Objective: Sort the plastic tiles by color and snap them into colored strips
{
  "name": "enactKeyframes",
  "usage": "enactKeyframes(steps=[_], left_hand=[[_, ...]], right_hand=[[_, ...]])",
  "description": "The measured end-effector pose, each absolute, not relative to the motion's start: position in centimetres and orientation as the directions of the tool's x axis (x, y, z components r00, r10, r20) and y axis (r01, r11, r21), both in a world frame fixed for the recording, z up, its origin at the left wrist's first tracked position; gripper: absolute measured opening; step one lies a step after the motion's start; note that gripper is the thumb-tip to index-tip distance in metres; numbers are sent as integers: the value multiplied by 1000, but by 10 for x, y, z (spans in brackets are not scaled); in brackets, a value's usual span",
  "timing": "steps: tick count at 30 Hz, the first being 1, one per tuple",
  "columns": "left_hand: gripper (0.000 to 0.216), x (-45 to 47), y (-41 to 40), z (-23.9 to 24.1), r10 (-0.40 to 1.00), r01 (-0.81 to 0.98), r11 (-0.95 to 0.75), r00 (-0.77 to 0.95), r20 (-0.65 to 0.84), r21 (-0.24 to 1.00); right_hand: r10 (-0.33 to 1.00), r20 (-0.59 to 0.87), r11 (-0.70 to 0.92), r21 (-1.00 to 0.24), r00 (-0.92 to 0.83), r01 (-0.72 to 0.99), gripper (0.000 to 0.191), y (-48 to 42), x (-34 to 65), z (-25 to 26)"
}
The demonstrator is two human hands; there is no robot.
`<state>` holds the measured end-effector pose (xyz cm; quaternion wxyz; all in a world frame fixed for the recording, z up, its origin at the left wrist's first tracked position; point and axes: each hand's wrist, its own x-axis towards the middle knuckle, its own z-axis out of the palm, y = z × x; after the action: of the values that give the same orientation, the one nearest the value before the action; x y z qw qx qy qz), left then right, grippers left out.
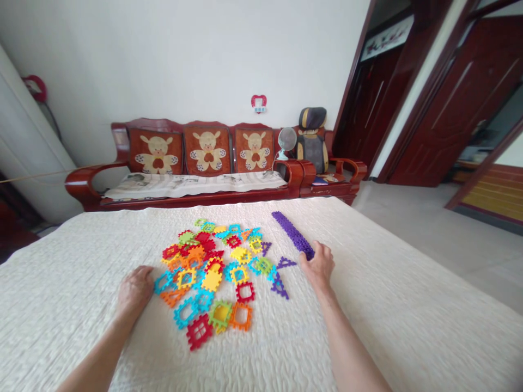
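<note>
A heap of several flat plastic puzzle tiles point(212, 267) in red, orange, yellow, green and blue lies on a cream quilted cover point(388, 305). My left hand point(134, 291) rests at the heap's left edge, fingers curled down beside a blue tile; what it holds, if anything, is hidden. A long strip of joined purple tiles point(291, 231) runs back and to the left. My right hand point(318, 265) is closed on the strip's near end. Two loose purple triangles point(281, 275) lie just left of that hand.
A dark red wooden sofa point(196, 179) with bear cushions stands behind the cover. A small fan point(287, 140) and a massage cushion point(312, 139) sit at its right end. Dark wooden doors point(445, 98) open at the right, over grey floor point(449, 239).
</note>
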<state>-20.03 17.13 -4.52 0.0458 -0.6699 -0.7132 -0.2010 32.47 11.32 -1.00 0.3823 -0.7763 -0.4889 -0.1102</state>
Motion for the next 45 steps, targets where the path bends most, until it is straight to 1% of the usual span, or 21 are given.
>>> enactKeyframes(steps=[2,4,6,7,9,15,17,19,22,24,26,28,30,31,33,35,36,39,41,43,45], left_hand=[[37,-200,171,-45,935,972,24,-104,339,232],[37,-200,171,-45,931,971,20,-105,349,240],[37,-199,171,-45,929,969,18,-107,355,246],[37,-199,171,-45,928,969,18,-107,356,245],[37,-199,170,-45,928,971,8,-96,360,239],[37,-201,171,-46,920,972,-1,-92,380,237],[36,-201,172,-47,922,970,4,-98,374,244],[36,-201,172,-47,922,969,7,-102,373,247],[35,-200,171,-46,919,972,-4,-89,384,235],[35,-199,170,-46,919,975,-9,-80,386,222],[35,-198,169,-45,921,976,1,-86,380,218],[35,-198,169,-44,925,975,10,-94,367,224],[36,-199,169,-45,930,972,13,-97,354,233],[36,-200,170,-45,932,972,11,-96,350,236],[36,-202,171,-47,932,972,8,-93,350,235],[35,-205,173,-50,932,973,2,-85,352,229],[35,-206,174,-52,932,974,-2,-80,353,227],[33,-209,176,-55,934,975,-10,-70,350,222],[32,-210,176,-55,936,974,-10,-71,345,225],[31,-209,176,-54,937,972,-6,-76,341,234],[30,-208,175,-53,938,970,1,-85,336,241]], right_hand=[[706,619,9,-493,343,870,41,116,318,-12],[757,625,199,-496,189,845,32,120,309,-16],[804,591,294,-494,68,818,28,126,296,-21],[823,568,310,-492,30,814,27,130,290,-23],[857,515,288,-489,6,823,29,140,277,-24],[946,324,154,-486,14,860,49,174,252,-8],[967,252,101,-471,25,876,49,183,248,-4],[975,218,64,-454,41,889,41,188,245,-4],[969,237,47,-448,68,893,29,191,242,-7],[960,262,34,-455,97,890,28,189,240,-10],[920,364,56,-492,147,869,30,185,241,-13],[821,529,131,-542,216,830,33,177,247,-15],[685,668,205,-559,291,803,35,168,260,-18],[629,708,213,-555,322,804,36,162,269,-19],[544,748,171,-542,380,823,37,151,289,-23],[507,748,81,-536,428,840,36,139,311,-27],[511,733,29,-537,449,843,34,134,320,-29],[583,634,-130,-544,507,829,27,121,339,-35],[635,550,-218,-547,543,809,27,115,342,-37],[661,492,-276,-542,566,794,30,113,340,-36],[668,472,-308,-529,575,791,33,112,337,-34]])
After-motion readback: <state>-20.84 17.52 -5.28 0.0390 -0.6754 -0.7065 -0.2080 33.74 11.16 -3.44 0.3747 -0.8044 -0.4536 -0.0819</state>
